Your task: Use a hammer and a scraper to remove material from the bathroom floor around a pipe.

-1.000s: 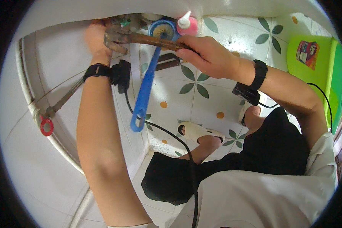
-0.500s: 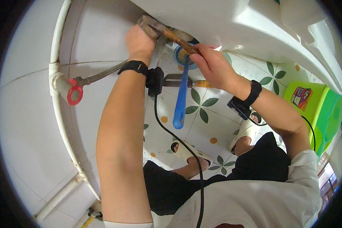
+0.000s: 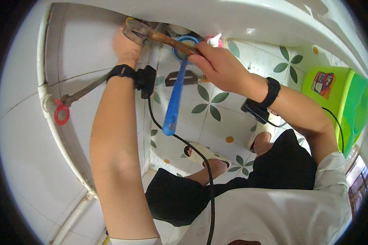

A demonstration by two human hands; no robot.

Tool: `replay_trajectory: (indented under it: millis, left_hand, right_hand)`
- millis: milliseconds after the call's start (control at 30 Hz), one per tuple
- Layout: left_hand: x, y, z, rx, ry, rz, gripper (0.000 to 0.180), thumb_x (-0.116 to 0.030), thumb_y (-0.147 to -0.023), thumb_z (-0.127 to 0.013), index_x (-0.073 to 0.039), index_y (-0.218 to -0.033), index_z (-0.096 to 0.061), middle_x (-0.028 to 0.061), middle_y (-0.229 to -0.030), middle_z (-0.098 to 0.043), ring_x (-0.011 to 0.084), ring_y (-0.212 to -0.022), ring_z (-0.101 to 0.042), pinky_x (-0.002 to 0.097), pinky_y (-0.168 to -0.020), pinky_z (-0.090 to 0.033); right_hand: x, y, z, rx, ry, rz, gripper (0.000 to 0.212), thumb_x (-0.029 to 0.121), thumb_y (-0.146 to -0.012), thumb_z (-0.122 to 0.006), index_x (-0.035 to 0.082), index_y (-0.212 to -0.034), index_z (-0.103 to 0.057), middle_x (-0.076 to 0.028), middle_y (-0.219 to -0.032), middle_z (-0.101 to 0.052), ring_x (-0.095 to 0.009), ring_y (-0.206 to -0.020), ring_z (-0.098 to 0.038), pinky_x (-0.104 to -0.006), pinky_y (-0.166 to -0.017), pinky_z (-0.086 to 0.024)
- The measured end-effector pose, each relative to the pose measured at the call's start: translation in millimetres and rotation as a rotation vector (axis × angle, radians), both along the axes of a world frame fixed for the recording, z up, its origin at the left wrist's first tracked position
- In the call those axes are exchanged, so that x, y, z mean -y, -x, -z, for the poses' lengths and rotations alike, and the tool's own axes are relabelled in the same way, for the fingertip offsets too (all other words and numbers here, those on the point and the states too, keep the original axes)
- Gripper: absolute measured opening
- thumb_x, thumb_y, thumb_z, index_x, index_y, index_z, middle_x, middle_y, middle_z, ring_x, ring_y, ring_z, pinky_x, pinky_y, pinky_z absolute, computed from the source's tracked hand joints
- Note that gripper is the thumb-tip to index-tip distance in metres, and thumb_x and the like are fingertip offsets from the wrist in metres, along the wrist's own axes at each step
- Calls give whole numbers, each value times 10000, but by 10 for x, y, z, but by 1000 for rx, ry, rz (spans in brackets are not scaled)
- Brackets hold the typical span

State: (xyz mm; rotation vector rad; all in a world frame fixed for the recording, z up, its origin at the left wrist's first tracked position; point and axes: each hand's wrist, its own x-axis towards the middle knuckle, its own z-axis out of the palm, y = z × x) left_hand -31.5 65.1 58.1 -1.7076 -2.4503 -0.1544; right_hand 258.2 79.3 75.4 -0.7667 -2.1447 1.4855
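My right hand is closed round the brown, worn wooden handle of a hammer. The hammer's metal head lies up at the left, in front of my left hand. That hand is curled against the white tiled wall, under the rim of a large white fixture. Its fingers are mostly hidden by the hammer head, so what they grip does not show. Below the hammer, a round blue dipper has its long handle pointing toward me. A flat dark-bladed tool with a wooden handle lies on the floor beyond it.
The white fixture overhangs the top. At the left a white pipe bears a red-ringed valve and a grey hose. A white-nozzled bottle stands behind my right hand. A green bin is at the right. Black cables hang from my wrists.
The view has shifted, so most things sit farther left. My right hand still grips the hammer, its head still by my left hand. The white-nozzled bottle has come into view.
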Motion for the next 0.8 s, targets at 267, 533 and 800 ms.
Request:
replay_trajectory:
  millis: [267,533,800]
  left_hand:
    - [-39,-295,-389,337,-198,-236,262,-248,-828,-595,-2,-913,-631,172,-817,-654,323,-809,-626,394,-731,-472]
    - [751,-919,-761,509,-393,165,163,-77,-803,-634,-13,-952,-614,106,-841,-635,222,-711,-599,290,-630,-465]
    - [1823,-862,-883,356,-159,262,187,-25,-754,-639,-38,-931,-582,134,-845,-598,279,-696,-578,329,-597,-470]
  right_hand:
    - [315,-576,404,36,174,-5,229,227,-904,-498,7,-958,-533,-201,-695,-564,-386,-640,-558,-404,-556,-429]
    - [458,-760,718,71,189,48,228,217,-887,-516,18,-998,-514,-198,-710,-575,-383,-655,-571,-414,-570,-433]
    - [677,-1193,967,336,173,-22,230,236,-874,-530,34,-985,-527,-193,-708,-575,-389,-682,-579,-436,-584,-441]
